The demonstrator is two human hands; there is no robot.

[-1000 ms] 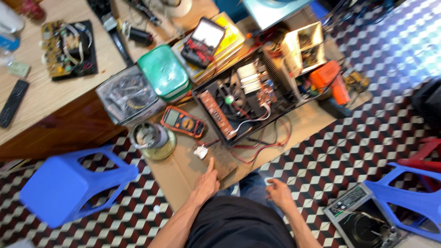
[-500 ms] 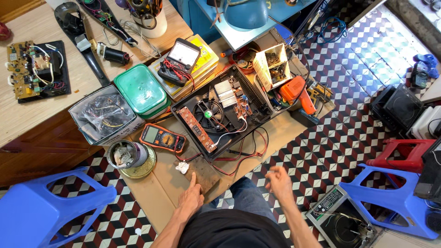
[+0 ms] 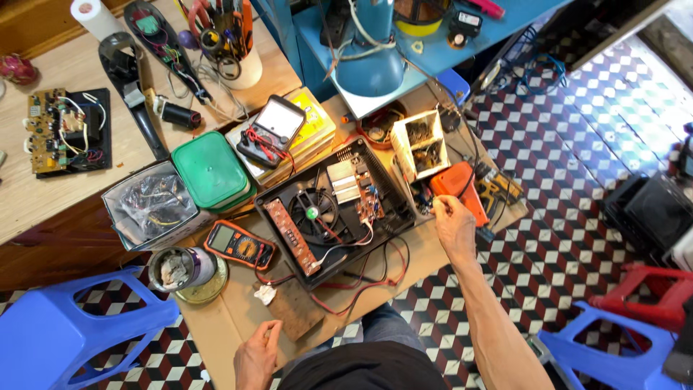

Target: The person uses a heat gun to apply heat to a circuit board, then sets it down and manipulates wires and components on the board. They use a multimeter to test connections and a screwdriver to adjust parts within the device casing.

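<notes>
Right hand (image 3: 453, 225): extended to about 2 o'clock of the open black appliance tray (image 3: 333, 209); fingers curled at the lower edge of the orange power tool (image 3: 456, 189), touching it. Whether the grip has closed on it, cannot tell.
Left hand (image 3: 256, 355): loosely curled, holds nothing, resting on the cardboard-covered table (image 3: 216, 325) at 6 o'clock, just beside a brown pad (image 3: 296, 310).
Orange tool, position: right table edge, at 5 o'clock of the white parts box (image 3: 419, 144).
Orange tool, look: rounded orange plastic body, dark parts below; a cable crosses it.
Handling, judged: rigid, moderately heavy, smooth shell; best taken around the body, clear of the cable.
Nearby: orange multimeter (image 3: 240, 244) at 9 o'clock of the tray; red leads (image 3: 375, 278) loop below.
</notes>
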